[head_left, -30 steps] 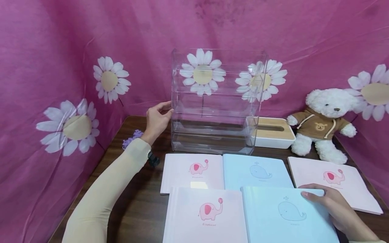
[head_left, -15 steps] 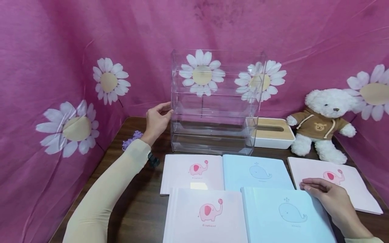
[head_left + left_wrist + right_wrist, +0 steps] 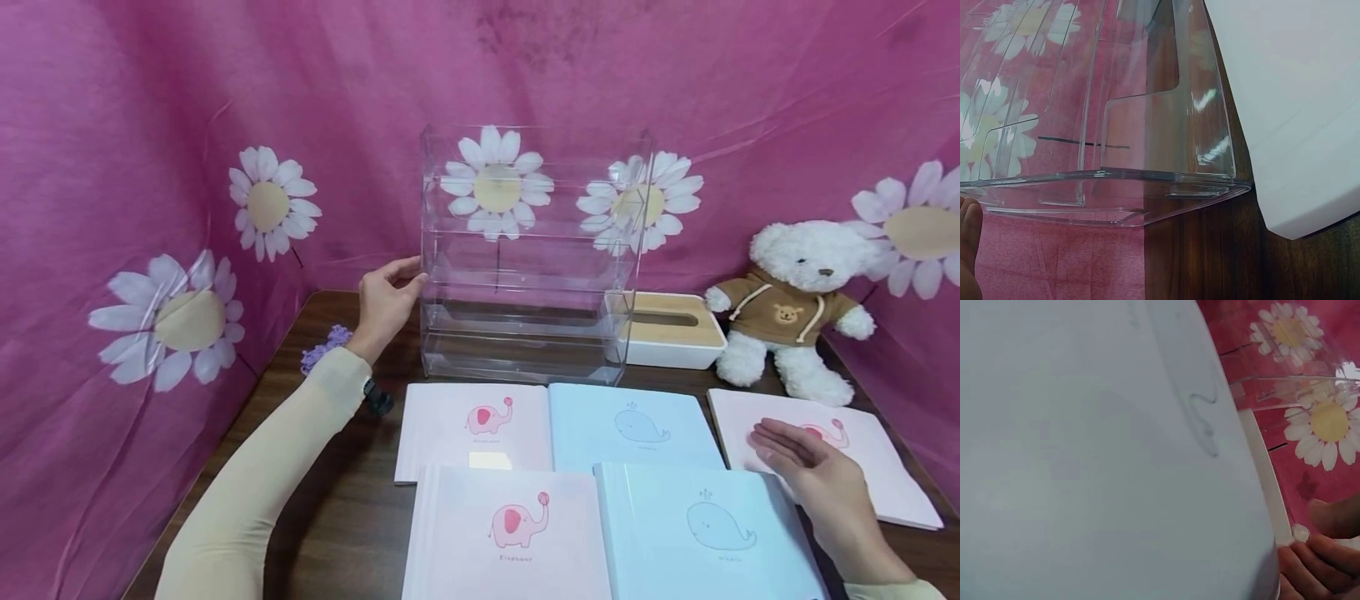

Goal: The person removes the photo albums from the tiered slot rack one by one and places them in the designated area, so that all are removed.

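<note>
A clear plastic tiered rack [image 3: 525, 325] stands upright at the back of the table. My left hand [image 3: 386, 304] holds its left side, thumb at the panel; in the left wrist view only part of that hand shows beside the clear panel [image 3: 1097, 181]. My right hand [image 3: 825, 479] holds nothing, fingers extended and close together, above the right edge of the front blue whale book [image 3: 675, 533]. It partly covers the elephant on the right pink book [image 3: 892, 467]. In the right wrist view the blue cover [image 3: 1097, 462] fills most of the frame, with the fingers [image 3: 1316, 569] beyond its edge.
A pink elephant book [image 3: 450, 425] and a blue whale book [image 3: 585, 425] lie before the rack, another pink one [image 3: 510, 558] nearer. A white box with a wooden lid [image 3: 675, 346] and a teddy bear [image 3: 795, 312] stand right of the rack; purple flowers [image 3: 322, 346] lie left.
My right hand has let go of the front blue book's upper right corner and lifted slightly, over toward the right pink book. The left hand stays at the rack.
</note>
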Demonstrator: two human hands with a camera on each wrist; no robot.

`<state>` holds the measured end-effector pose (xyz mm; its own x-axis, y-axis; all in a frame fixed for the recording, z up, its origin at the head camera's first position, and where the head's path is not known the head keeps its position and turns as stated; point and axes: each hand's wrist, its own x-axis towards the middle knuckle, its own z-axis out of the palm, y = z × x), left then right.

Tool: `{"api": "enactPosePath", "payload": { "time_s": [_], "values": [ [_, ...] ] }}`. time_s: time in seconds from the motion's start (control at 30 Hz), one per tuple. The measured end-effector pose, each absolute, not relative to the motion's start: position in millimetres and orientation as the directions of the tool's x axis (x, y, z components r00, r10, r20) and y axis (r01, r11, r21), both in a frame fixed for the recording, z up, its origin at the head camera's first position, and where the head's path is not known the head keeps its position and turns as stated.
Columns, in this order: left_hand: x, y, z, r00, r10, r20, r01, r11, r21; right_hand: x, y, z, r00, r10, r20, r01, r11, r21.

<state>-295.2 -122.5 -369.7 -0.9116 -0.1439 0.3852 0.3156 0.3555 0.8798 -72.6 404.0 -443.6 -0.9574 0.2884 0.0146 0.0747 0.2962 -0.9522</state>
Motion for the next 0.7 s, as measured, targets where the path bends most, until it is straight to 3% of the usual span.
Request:
{"api": "enactPosePath", "payload": {
  "time_s": [0.1, 0.17, 0.33, 0.5, 0.7],
  "values": [
    [-295, -123, -372, -0.916, -0.143, 0.376, 0.307, 0.355, 0.883, -74, 405, -439, -0.944, 0.323, 0.062, -0.074, -0.025, -0.997],
    [-295, -124, -373, -0.917, -0.142, 0.373, 0.306, 0.353, 0.884, -75, 405, -434, -0.926, 0.367, 0.091, -0.155, -0.148, -0.977],
    [-293, -126, -375, -0.917, -0.146, 0.372, 0.304, 0.350, 0.886, -82, 405, -419, -0.881, 0.468, 0.071, -0.208, -0.249, -0.946],
    [-289, -131, -377, -0.914, -0.140, 0.381, 0.310, 0.365, 0.878, -90, 409, -403, -0.893, 0.445, 0.064, -0.247, -0.366, -0.897],
    [-284, -141, -377, -0.907, -0.116, 0.405, 0.337, 0.376, 0.863, -106, 416, -384, -0.904, 0.401, 0.149, -0.355, -0.509, -0.784]
  ]
}}
